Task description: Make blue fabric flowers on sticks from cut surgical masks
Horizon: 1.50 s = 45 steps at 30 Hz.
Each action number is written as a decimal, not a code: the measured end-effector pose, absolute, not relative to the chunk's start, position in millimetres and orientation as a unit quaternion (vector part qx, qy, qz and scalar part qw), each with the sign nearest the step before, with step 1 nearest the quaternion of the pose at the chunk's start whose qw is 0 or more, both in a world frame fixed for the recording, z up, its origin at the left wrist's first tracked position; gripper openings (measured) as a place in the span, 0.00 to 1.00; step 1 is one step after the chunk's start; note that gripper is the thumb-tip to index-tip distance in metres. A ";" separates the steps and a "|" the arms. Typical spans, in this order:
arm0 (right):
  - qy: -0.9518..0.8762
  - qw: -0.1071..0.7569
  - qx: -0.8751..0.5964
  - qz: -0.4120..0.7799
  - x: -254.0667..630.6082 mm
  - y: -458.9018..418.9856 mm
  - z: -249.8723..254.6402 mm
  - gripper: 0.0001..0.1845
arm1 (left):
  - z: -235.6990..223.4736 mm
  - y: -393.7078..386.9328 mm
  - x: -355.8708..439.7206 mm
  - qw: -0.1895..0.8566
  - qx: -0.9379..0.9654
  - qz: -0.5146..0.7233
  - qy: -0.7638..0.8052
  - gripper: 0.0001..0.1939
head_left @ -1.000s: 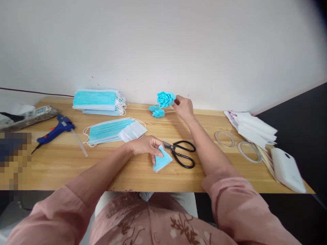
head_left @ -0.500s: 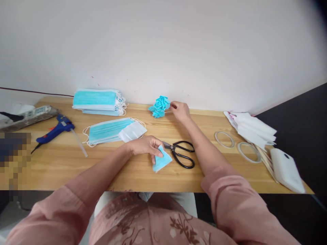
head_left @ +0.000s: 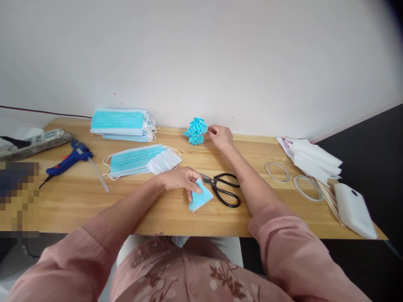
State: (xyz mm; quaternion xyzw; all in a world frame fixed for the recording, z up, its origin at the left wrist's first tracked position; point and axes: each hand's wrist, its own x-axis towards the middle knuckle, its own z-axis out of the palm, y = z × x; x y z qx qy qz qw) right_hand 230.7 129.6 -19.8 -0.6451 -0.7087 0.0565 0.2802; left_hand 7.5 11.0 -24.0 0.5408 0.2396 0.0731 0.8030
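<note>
Near the middle of the table my left hand (head_left: 182,181) pinches a small folded piece of blue mask fabric (head_left: 201,199) between thumb and fingers. Black-handled scissors (head_left: 222,188) lie just right of that piece, blades pointing left. At the back, by the wall, my right hand (head_left: 221,136) is closed on the thin stem of a blue artificial flower (head_left: 199,126). Another blue bloom (head_left: 195,139) lies under or against it; I cannot tell whether they are joined. Left of my hands, blue face masks (head_left: 135,159) lie flat, with a white folded piece (head_left: 165,162) on their right end.
A thick stack of masks (head_left: 118,121) stands against the wall. To the left are a blue glue gun (head_left: 71,157) with a glue stick and a power strip (head_left: 47,140). Tape rolls (head_left: 277,172), white folded sheets (head_left: 315,161), and a white phone-like object (head_left: 354,209) lie right.
The upper blue flower has turned about its stem, its bloom now facing more to the left and upward. My left hand keeps its pinch on the fabric piece.
</note>
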 end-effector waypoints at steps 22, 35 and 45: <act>-0.713 0.304 -0.625 0.096 245.8 125.2 -2.1 0.20 | -24.6 11.3 8.6 0.808 0.533 0.092 0.232 0.23; -0.623 0.419 -0.513 0.416 215.4 17.5 7.1 0.37 | -23.8 21.9 16.2 0.702 0.348 0.501 0.368 0.23; -0.700 0.380 -0.509 0.326 197.9 3.1 -5.7 0.18 | -25.2 17.0 20.4 0.672 0.383 0.514 0.370 0.23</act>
